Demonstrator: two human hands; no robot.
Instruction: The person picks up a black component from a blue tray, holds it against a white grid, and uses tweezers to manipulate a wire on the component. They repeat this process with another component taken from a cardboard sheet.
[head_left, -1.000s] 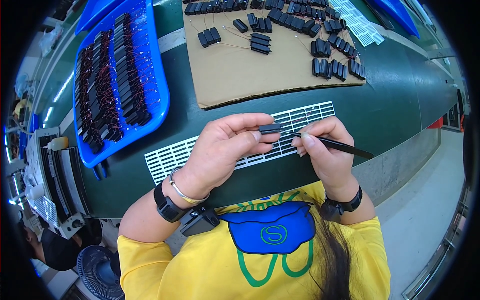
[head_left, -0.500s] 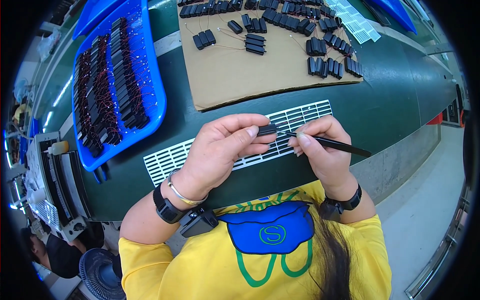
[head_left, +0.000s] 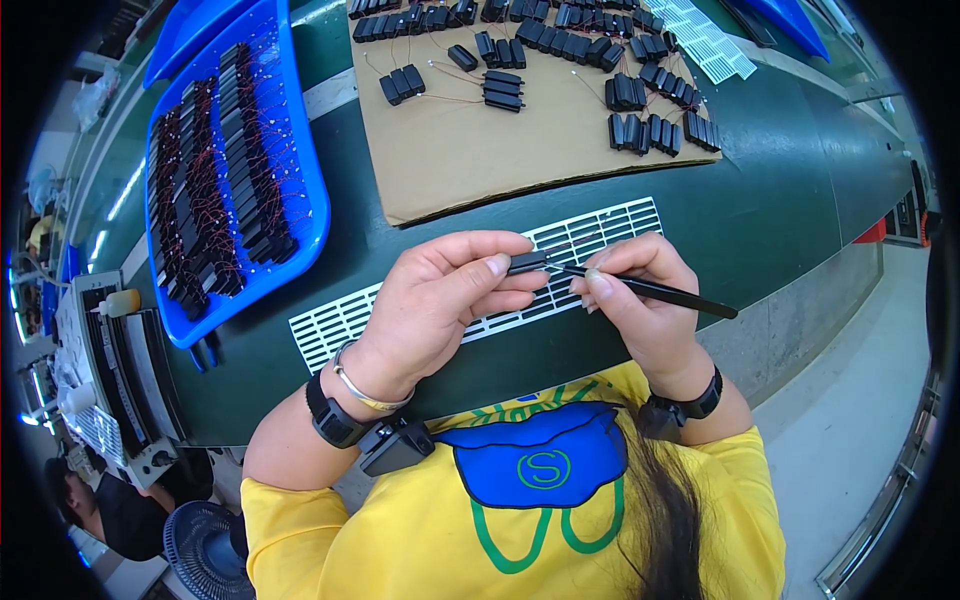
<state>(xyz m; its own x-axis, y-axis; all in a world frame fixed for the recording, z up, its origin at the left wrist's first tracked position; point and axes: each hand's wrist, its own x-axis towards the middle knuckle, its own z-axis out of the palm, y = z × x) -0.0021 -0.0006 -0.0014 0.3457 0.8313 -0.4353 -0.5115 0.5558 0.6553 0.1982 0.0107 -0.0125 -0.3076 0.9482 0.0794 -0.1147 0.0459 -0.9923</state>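
Note:
Between the thumb and fingers of my left hand [head_left: 440, 300] is a small black rectangular part [head_left: 526, 262], like the wired black parts lying nearby. My right hand [head_left: 645, 305] pinches a pair of black tweezers [head_left: 665, 291], whose tips reach the right end of the part. What the tips touch there is too small to make out. Both hands are over a white slotted plastic strip [head_left: 345, 326] lying on the green table [head_left: 560, 367].
Beyond my hands, a cardboard sheet [head_left: 450, 180] carries rows of black parts [head_left: 565, 40] with thin wires. A blue tray [head_left: 318, 215] full of similar wired parts stands at left. Another white slotted sheet [head_left: 705, 40] lies at the far right. A fan [head_left: 203, 550] stands at lower left.
Both hands keep their grips, with the tweezer tips still at the part's end. The whole view has shifted very slightly; the part is tilted a little differently.

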